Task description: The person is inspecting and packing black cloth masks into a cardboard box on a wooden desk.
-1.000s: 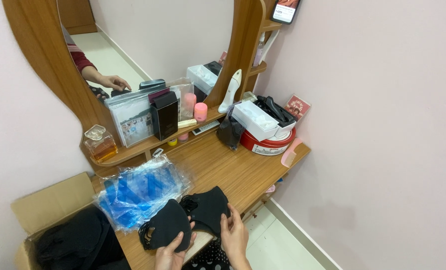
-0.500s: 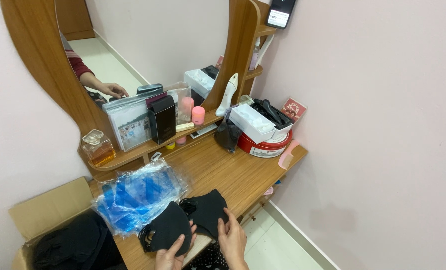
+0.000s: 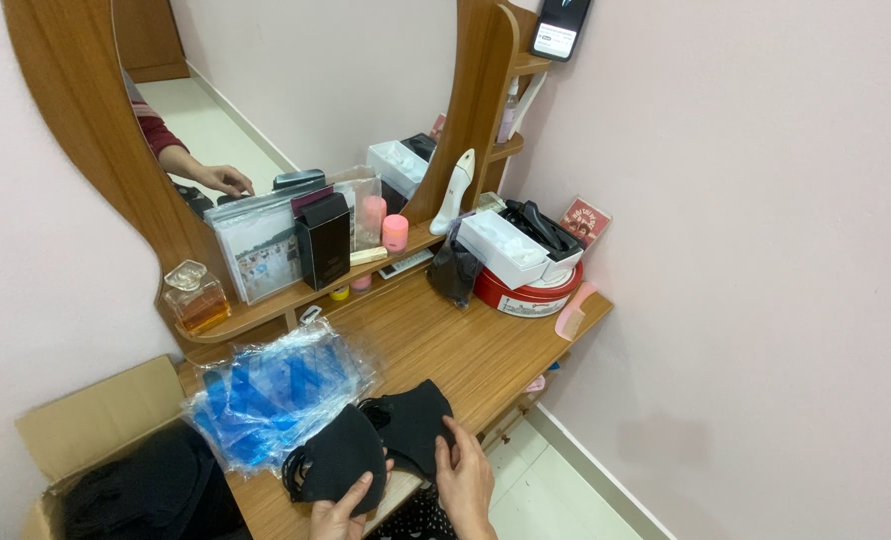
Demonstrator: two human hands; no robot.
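Two black fabric face masks lie at the near edge of a wooden dressing table [image 3: 465, 345]. My left hand [image 3: 340, 512] holds the left black mask [image 3: 337, 462] from below, fingers curled on its lower edge. My right hand [image 3: 465, 478] touches the right black mask [image 3: 417, 420] at its lower right side. Right beside the masks, to the left, lies a clear plastic packet of blue items [image 3: 270, 392].
A cardboard box [image 3: 95, 420] with dark cloth stands at the left. On the mirror shelf: a perfume bottle [image 3: 194, 297], a dark carton [image 3: 323, 238], a pink candle [image 3: 395, 232]. A white box [image 3: 510, 248] rests on a round red tin [image 3: 530, 292]; a pink comb [image 3: 573, 310] lies at the edge.
The view has shifted slightly. My hands stay on the two black masks, with little visible movement.
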